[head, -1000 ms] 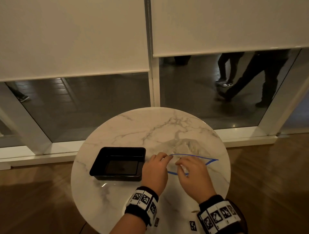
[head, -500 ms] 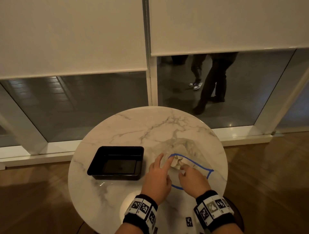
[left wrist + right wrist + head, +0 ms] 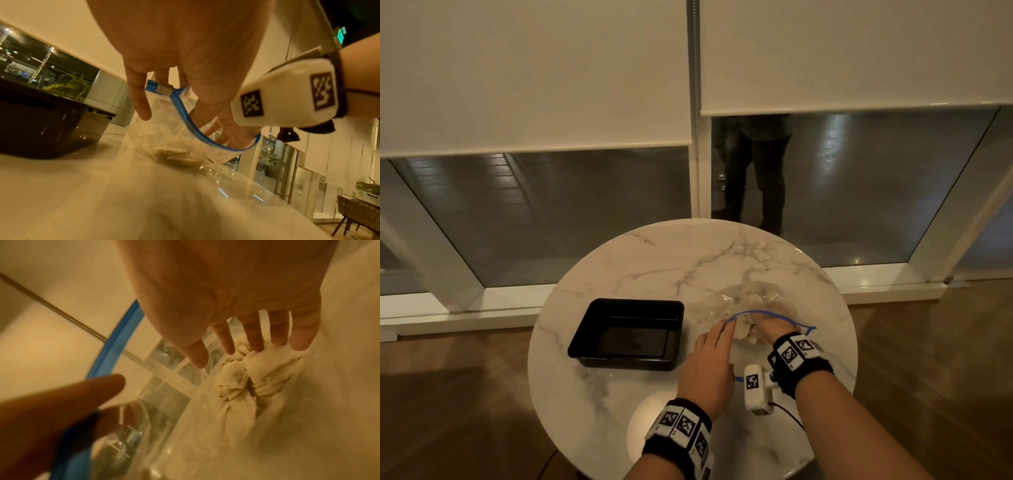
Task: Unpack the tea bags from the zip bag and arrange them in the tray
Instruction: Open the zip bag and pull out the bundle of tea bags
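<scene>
On tabletop (image 3: 654, 260), head view: tray (image 3: 626, 305) black, nothing in it; zip bag (image 3: 753, 298) just beside, mouth open, right hand (image 3: 768, 327) inside. Left wrist view: left hand (image 3: 185, 48) pinches blue rim. Right wrist view: fingers (image 3: 255, 337) straight, touching tea bags (image 3: 246, 382), none gripped. Unpacking barely begun; arranging all left.
</scene>
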